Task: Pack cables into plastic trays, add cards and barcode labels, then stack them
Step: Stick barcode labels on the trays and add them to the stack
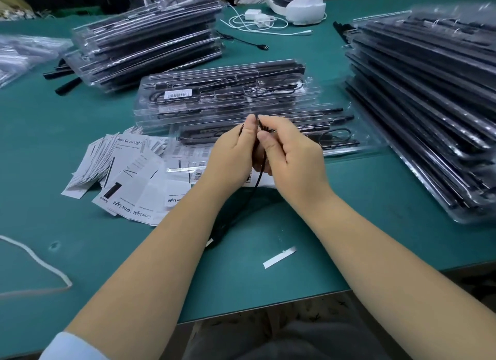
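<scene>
Left hand (pixel 233 155) and right hand (pixel 292 155) both pinching one black cable (pixel 258 181), just in front of the open tray (pixel 349 150); cards (pixel 128 177) left of it.

Black cable (pixel 259 177) partly hidden between hands; far-left trays (pixel 24 56) blurred.

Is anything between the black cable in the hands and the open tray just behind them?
Nothing visible blocks it. Both the left hand and right hand pinch the black cable, and the open tray lies directly behind the fingers with only open air between.
</scene>
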`<state>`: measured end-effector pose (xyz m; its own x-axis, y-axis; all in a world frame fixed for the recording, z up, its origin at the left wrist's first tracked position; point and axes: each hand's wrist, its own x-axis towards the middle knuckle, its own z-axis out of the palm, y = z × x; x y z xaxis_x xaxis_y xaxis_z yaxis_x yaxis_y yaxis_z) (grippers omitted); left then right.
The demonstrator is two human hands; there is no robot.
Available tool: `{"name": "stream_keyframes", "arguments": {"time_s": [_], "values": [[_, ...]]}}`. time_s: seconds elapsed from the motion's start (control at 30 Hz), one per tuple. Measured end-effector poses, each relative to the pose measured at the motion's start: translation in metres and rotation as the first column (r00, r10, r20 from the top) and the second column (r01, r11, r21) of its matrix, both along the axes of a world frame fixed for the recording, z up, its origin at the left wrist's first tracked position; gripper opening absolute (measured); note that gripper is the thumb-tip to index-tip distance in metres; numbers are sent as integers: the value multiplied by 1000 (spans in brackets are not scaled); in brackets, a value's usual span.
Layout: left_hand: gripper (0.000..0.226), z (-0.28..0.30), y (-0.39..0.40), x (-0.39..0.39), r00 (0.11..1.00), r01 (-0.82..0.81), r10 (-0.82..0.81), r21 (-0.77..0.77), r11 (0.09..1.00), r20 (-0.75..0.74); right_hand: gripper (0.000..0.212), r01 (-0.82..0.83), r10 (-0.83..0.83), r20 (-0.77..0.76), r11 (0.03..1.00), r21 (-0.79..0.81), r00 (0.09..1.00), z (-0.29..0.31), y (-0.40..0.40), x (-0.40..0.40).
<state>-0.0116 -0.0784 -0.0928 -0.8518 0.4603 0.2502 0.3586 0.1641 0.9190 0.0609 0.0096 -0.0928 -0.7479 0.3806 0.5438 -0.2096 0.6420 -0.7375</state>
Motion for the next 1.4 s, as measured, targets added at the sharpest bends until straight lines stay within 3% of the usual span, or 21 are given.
{"name": "stream_keyframes", "arguments": {"time_s": [0.1, 0.17, 0.23, 0.4, 0.5, 0.57, 0.6, 0.67, 0.73, 0.83, 0.93, 1.03, 1.1, 1.17, 1.27, 1.33, 1.4], "values": [[61, -2, 3, 5, 994, 21, -32, 101, 995, 102, 19, 78, -78, -119, 997, -6, 990, -1, -4, -4], [61, -2, 4, 6, 994, 28, -37, 94, 995, 101, 8, 68, -74, -66, 993, -97, 995, 0, -4, -7], [44, -2, 3, 5, 996, 41, -48, 87, 995, 81, 13, 64, -65, -2, 986, -154, 998, 0, -1, -8], [37, 1, 0, -9, 965, -76, 17, 219, 973, 260, 26, -59, 81, 103, 977, -203, 991, 5, 1, -4], [36, 4, -4, -20, 922, -60, -66, 312, 948, 381, 10, -302, 292, 118, 950, 75, 949, 6, -6, 10], [36, 3, -3, -23, 896, 0, -156, 354, 935, 415, 24, -508, 389, 370, 801, 317, 844, 4, -12, 14], [36, 2, -2, -24, 893, 15, -174, 358, 934, 416, 29, -579, 363, 502, 718, 387, 785, 3, -13, 14], [36, 2, -2, -25, 891, 19, -174, 348, 937, 420, 30, -610, 309, 583, 662, 436, 752, 3, -12, 11], [37, 3, -2, -26, 879, 23, -182, 342, 939, 440, 22, -571, 306, 538, 694, 438, 785, 3, -9, 11], [38, 3, -3, -27, 878, 36, -179, 312, 949, 444, 13, -593, 406, 488, 735, 329, 773, 1, -4, 10], [40, 3, -3, -27, 901, 61, -162, 253, 966, 402, 17, -496, 478, 273, 868, -3, 835, 0, -7, 6], [43, 5, -5, -28, 900, 21, -109, 209, 978, 421, 15, -303, 390, 144, 860, -411, 910, 2, -3, 0], [46, 7, -6, -28, 894, 23, -102, 183, 983, 436, 17, -198, 280, 113, 863, -465, 953, 3, 1, -1], [51, 9, -7, -25, 875, 100, -197, 232, 968, 442, 10, -101, 177, 113, 869, -484, 978, 4, 3, -3], [40, 9, -7, -18, 899, 141, -236, 267, 953, 369, 15, -8, 67, 170, 945, -326, 983, 1, 1, -6], [34, 5, -7, -15, 952, 118, -174, 221, 968, 253, 17, 7, 14, 200, 995, -104, 980, -1, 1, -7], [38, 4, -6, -11, 965, 87, -134, 206, 975, 226, 19, 43, -79, 223, 986, 163, 971, -2, 1, -6]]}}
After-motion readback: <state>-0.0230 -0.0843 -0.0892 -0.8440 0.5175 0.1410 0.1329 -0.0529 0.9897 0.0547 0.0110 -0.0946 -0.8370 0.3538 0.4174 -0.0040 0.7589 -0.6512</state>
